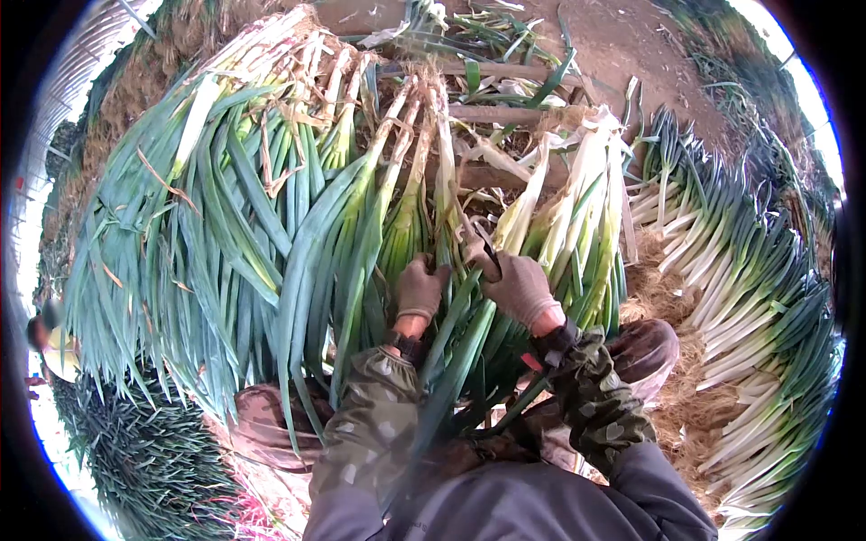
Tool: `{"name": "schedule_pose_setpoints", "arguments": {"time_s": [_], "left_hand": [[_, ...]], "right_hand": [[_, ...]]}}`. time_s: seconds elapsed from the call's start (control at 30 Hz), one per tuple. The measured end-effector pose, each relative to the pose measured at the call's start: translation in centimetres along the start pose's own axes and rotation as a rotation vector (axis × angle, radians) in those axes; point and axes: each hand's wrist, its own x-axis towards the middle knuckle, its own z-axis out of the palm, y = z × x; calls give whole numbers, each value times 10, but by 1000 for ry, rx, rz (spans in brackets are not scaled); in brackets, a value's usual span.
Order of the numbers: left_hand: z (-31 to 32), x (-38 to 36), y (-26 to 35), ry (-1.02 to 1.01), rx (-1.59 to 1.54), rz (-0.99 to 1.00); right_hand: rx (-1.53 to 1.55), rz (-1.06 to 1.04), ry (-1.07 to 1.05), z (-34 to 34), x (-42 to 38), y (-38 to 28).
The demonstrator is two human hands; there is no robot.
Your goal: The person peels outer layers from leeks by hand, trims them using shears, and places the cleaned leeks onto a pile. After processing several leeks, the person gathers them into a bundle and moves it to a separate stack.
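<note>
Leek (467,347) is seen betw. L hand (420,289) & R hand (521,291), both grips curled but hold can't be told; judged light, prob. stiff-stalked, easily torn at leaf, best grasped mid-stalk.

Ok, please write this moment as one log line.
left gloved hand: at green onions, grip unclear | right gloved hand: holds blade-like tool | picture right: green-onion row

Brown soil (618,45), pale roof framework (81,59).
</note>
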Motion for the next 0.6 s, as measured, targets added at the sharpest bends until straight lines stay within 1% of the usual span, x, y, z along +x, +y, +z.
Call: {"name": "schedule_pose_setpoints", "arguments": {"time_s": [0.03,0.13,0.17,0.23,0.33,0.37,0.47,0.53,0.6], "left_hand": [[-5,-3,9,-20,8,-45],[-4,-2,8,-10,49,-27],[-2,0,5,-27,13,-47],[2,0,0,6,53,16],[13,3,-15,77,172,70],[16,4,-20,107,218,85],[16,1,-22,58,22,102],[20,6,-27,81,119,101],[17,0,-20,107,158,119]], "right_hand": [[-10,3,13,4,12,2],[-28,-11,25,-6,32,-9],[-43,-22,25,-7,40,-10],[-41,-12,3,-11,56,-11],[4,49,61,-20,78,-23],[43,16,77,-20,88,-20],[-40,72,-9,-28,113,-28],[-40,4,56,-13,135,-15],[-61,19,76,-10,147,-18]]}}
